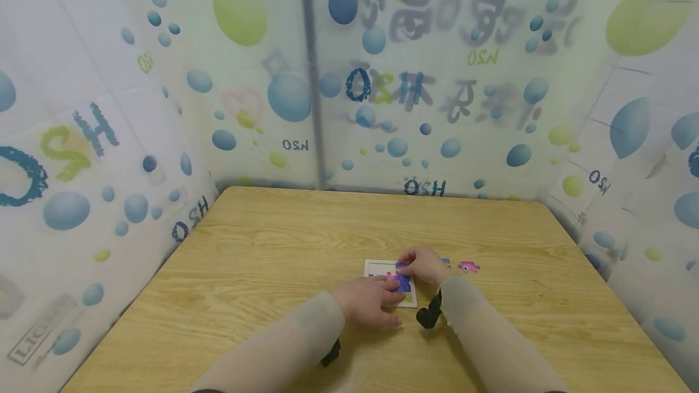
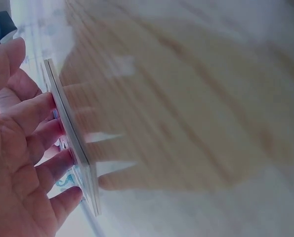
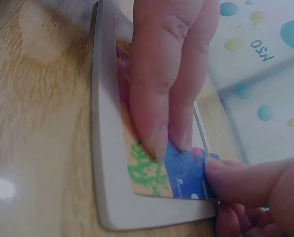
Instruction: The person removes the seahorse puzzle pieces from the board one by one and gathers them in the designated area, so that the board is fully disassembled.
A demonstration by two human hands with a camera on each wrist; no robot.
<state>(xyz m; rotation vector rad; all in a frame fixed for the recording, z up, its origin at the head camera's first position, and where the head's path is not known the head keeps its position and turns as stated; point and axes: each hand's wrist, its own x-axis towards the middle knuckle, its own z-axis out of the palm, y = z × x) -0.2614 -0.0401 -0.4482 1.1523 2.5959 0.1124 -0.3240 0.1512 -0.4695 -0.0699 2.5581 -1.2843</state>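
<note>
A small jigsaw puzzle in a white frame lies on the wooden table. Its filled part shows blue, pink and green pieces; the upper left, in the head view, is bare. My left hand rests its spread, fairly straight fingers on the assembled pieces; the left wrist view has these fingertips along the frame's edge. At the frame's right side, my right hand pinches a blue puzzle piece, thumb on top and the other fingers curled below. Part of that piece is hidden by the thumb.
Right of the frame lie a loose pink puzzle piece and a blue one, partly behind the right hand. Black wrist devices sit under both wrists. Patterned curtains enclose the table's back and sides.
</note>
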